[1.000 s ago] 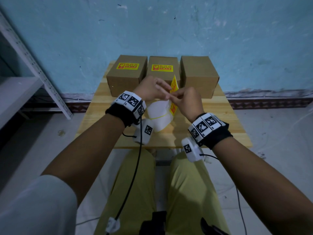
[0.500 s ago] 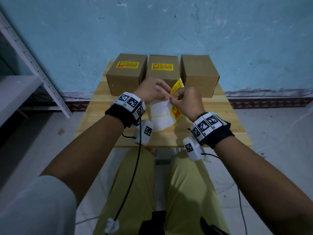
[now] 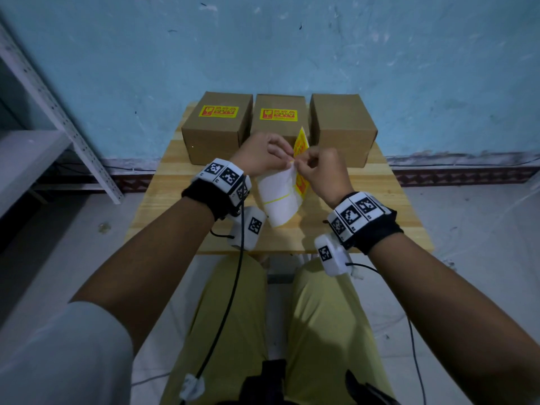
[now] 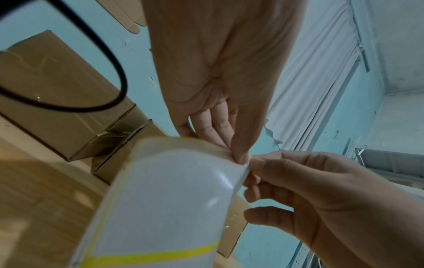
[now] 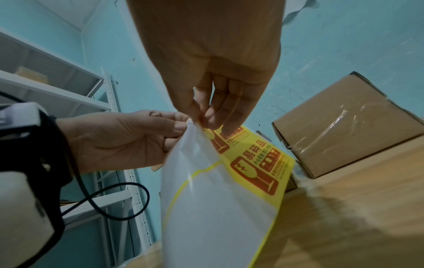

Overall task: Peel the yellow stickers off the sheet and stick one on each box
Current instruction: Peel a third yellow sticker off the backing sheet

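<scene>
Three cardboard boxes stand in a row at the back of the wooden table (image 3: 380, 206). The left box (image 3: 210, 141) and the middle box (image 3: 280, 130) each carry a yellow sticker (image 3: 218, 111) on top; the right box (image 3: 342, 127) has a bare top. Both hands hold the sticker sheet (image 3: 277, 200) above the table, in front of the middle box. My left hand (image 3: 287, 159) pinches the white backing's top corner (image 4: 238, 159). My right hand (image 3: 301, 165) pinches the edge of a yellow sticker (image 5: 259, 163), which is partly lifted from the backing (image 5: 206, 208).
A grey metal shelf rack (image 3: 43, 118) stands left of the table against the blue wall. A black cable (image 3: 233, 287) hangs from the left wrist over my knees at the table's front edge. Bare wood lies right of the hands.
Both hands stay pinched together at the sheet's top corner. The raised yellow flap has turned from broad to more edge-on, and the sheet has shifted slightly.
</scene>
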